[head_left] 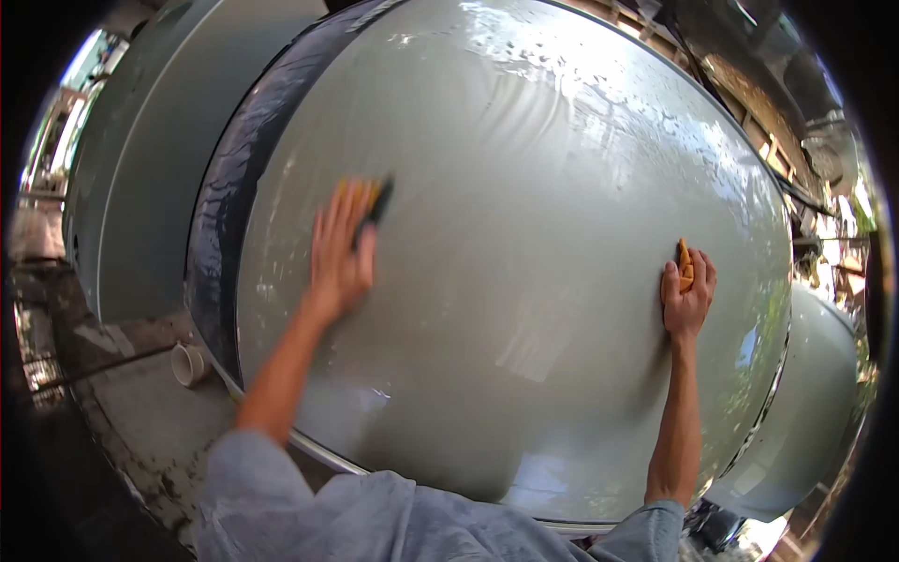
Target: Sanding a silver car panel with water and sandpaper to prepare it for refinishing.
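Observation:
A wet, grey-green car roof (506, 272) fills the middle of the view. On its left part, my left hand (339, 248) lies with fingers pressed over a yellow and dark pad (383, 199). Motion blurs this hand, and most of the pad is hidden under it. Farther right, my right hand (688, 300) grips a crumpled orange cloth (686, 269) and rests it against the roof. Both arms reach forward from the lower edge.
Dark glass (229, 197) borders the roof on the left, with a grey-green body panel (150, 169) beyond it. A pale cup-like container (189, 365) sits at lower left. Another panel (796, 403) lies at right. Water beads the far roof; wooden slats (763, 145) stand behind.

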### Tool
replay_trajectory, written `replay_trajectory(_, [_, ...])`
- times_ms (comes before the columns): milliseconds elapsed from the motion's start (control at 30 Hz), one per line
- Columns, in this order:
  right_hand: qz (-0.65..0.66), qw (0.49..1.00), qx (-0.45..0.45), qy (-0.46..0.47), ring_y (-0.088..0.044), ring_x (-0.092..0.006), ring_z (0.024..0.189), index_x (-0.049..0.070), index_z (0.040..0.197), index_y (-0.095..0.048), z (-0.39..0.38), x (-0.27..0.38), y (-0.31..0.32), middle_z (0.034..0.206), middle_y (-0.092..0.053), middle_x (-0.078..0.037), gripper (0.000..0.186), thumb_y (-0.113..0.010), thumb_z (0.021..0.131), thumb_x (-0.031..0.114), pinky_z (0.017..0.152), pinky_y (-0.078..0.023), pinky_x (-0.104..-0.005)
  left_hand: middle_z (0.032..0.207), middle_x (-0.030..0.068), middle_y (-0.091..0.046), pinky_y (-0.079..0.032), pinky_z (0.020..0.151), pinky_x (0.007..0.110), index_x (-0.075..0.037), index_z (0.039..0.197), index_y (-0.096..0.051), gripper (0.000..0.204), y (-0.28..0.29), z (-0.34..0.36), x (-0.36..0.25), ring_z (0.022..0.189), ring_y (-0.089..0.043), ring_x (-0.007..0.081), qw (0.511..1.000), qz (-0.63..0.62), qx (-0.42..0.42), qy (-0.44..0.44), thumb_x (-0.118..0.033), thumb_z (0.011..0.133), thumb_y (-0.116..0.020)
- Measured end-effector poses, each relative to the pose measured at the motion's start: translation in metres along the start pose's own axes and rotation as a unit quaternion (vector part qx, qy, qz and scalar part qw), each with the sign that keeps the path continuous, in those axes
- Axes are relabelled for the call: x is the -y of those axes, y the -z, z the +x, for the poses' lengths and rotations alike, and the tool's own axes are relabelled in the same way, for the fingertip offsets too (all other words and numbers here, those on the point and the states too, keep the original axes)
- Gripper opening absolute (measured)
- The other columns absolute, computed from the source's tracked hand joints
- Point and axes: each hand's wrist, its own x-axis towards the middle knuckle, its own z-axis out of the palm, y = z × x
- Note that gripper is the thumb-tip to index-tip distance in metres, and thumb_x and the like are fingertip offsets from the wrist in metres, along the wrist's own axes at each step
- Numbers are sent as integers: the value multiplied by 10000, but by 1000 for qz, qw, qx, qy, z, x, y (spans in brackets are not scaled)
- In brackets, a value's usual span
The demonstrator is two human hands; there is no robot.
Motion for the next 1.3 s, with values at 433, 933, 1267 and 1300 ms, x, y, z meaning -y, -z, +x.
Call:
replay_trajectory(433, [36, 999, 16, 7, -544, -372, 1151, -11, 1274, -552, 3, -19, -22, 1243, -558, -214, 483, -659, 927, 307, 985, -435, -425, 1585, 104, -290, -139, 1195, 478, -121, 1512, -350, 566, 27, -44, 117, 1475, -230, 293, 995, -24, -56, 73, -288, 976, -416])
replay_trajectory(933, [61, 990, 115, 57, -376, -388, 1363, 104, 1380, -541, -6, 160, -66, 1461, -426, -222, 555, -678, 905, 357, 1122, -316, -460, 1585, 77, -307, -133, 1202, 461, -119, 1490, -401, 579, 58, -91, 191, 1484, -226, 266, 994, -99, -25, 43, -247, 929, -471])
replay_trajectory(1267, [46, 958, 166, 229, -321, -448, 1387, 126, 1407, -512, 42, 312, -154, 1473, -406, -231, 679, -616, 873, 532, 1149, -187, -577, 1598, 65, -288, -128, 1202, 460, -150, 1519, -365, 620, 64, -103, 208, 1496, -201, 259, 994, -97, 42, -18, -204, 912, -481])
replay_trajectory(1300, [63, 959, 168, 221, -308, -439, 1397, 135, 1407, -514, 41, 310, -150, 1477, -399, -225, 681, -630, 864, 530, 1150, -179, -583, 1601, 66, -281, -122, 1202, 461, -152, 1522, -359, 630, 71, -139, 205, 1497, -198, 258, 994, -101, 46, 3, -201, 905, -480])
